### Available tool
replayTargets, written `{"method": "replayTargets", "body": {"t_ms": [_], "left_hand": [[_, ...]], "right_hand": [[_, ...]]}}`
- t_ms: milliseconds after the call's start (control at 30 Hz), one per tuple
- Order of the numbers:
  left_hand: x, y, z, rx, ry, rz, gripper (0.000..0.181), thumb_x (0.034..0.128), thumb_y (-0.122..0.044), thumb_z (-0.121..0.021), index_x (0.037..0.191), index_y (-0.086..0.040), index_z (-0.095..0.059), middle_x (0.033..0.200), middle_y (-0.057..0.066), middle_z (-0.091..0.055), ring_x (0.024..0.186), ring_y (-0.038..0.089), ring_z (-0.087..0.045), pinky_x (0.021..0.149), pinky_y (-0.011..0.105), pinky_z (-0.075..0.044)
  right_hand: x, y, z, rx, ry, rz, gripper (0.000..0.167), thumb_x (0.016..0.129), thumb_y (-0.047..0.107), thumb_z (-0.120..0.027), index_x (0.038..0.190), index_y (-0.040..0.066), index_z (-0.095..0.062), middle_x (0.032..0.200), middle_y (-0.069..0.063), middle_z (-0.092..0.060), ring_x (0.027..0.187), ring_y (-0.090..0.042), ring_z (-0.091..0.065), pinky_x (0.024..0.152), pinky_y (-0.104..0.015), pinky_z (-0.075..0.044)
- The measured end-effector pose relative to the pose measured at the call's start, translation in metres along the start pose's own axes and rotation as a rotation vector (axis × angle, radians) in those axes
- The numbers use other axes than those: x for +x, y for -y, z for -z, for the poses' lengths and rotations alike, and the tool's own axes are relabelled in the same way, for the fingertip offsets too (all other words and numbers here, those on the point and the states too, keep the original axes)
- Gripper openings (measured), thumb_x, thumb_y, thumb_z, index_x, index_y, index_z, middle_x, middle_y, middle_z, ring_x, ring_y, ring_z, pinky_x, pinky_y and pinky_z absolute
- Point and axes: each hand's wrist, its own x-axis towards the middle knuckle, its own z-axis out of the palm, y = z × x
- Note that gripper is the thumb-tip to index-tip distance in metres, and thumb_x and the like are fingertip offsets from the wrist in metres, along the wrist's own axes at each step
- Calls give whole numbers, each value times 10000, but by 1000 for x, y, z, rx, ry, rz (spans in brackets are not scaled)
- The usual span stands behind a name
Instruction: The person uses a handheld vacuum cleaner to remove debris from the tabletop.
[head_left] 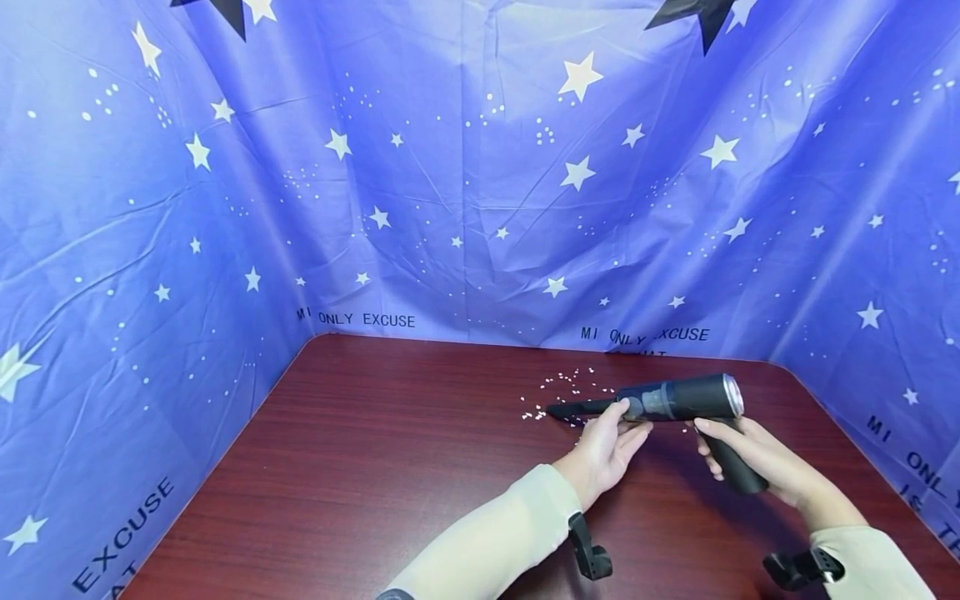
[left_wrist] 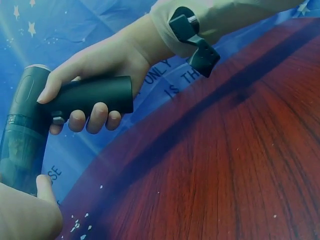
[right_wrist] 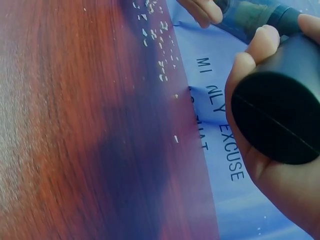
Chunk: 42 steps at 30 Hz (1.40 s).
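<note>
A black handheld vacuum cleaner [head_left: 697, 397] with a clear dust cup is held over the table's right half. Its long flat nozzle [head_left: 577, 408] points left, the tip among small white bits [head_left: 536, 414] scattered on the wood. My right hand [head_left: 776, 467] grips the handle [left_wrist: 95, 95], fingers wrapped round it and thumb near the body. Under the front of the barrel, my left hand [head_left: 603, 450] holds it between thumb and fingers. In the right wrist view the handle's round end [right_wrist: 275, 117] hides part of the right palm.
The dark red wooden table [head_left: 360, 467] ends at a blue star-printed cloth [head_left: 450, 167] behind and at both sides. The back edge lies close behind the white bits. Black wrist mounts [head_left: 592, 550] hang from both sleeves.
</note>
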Motion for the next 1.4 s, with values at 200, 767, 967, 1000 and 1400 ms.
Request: {"method": "replayTargets", "body": {"t_ms": [200,767,967,1000,1400], "left_hand": [[3,-3,4,11,-10,4,351,1010,-149,-578,1202,146,-580,1155,296,-645,1176,411,-606,1041,445,-485],[0,-6,8,34,-45,-30,337,998,-165,-572,1191,111,-581,1117,271,-663,1146,385,-629,1030,429,-498],[0,-5,9,18,-84,-60,290,970,-157,-579,1133,83,-586,1056,233,-687,1086,363,-660,1010,431,-515],[0,-6,10,16,-89,-62,283,967,-159,-579,1125,77,-590,1048,223,-690,1075,352,-665,1010,432,-515],[0,-13,11,52,-106,-100,277,956,-184,-563,1075,58,-627,996,187,-704,988,276,-675,1001,412,-524]], "right_hand": [[5,-2,-6,15,-7,-4,216,1092,204,-412,1082,152,-621,846,-47,-596,666,-114,-603,580,-303,-576],[13,-3,-12,29,33,24,223,1096,193,-395,1090,159,-615,849,-34,-592,665,-115,-600,575,-298,-574],[16,-4,-15,32,39,14,214,1095,199,-402,1099,155,-611,852,-48,-602,666,-123,-607,581,-301,-580],[17,-4,-16,34,41,14,211,1095,201,-402,1099,150,-608,851,-49,-601,665,-123,-606,580,-301,-578],[25,-1,-25,34,13,0,190,1087,224,-435,1103,95,-574,858,-98,-596,664,-138,-607,589,-308,-578]]}}
